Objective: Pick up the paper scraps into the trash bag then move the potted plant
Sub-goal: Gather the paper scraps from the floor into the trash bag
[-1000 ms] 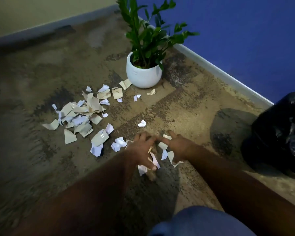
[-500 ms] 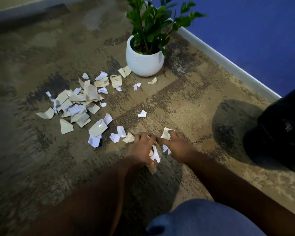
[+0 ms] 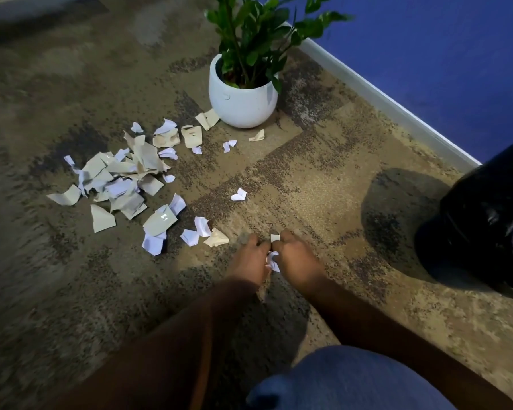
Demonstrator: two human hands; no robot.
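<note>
White and beige paper scraps are strewn on carpet beside the potted plant, a few apparently bunched between the curled left hand and right hand, the black trash bag at right.

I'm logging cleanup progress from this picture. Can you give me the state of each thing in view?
Left hand: curled, gripping gathered scraps.
Right hand: curled, gripping gathered scraps.
Gathered scraps: bunched between both hands.
Paper pile: still scattered on the carpet.
Potted plant: upright, not yet moved, scraps at its base.
Trash bag: on the floor at right; opening not visible.
</note>
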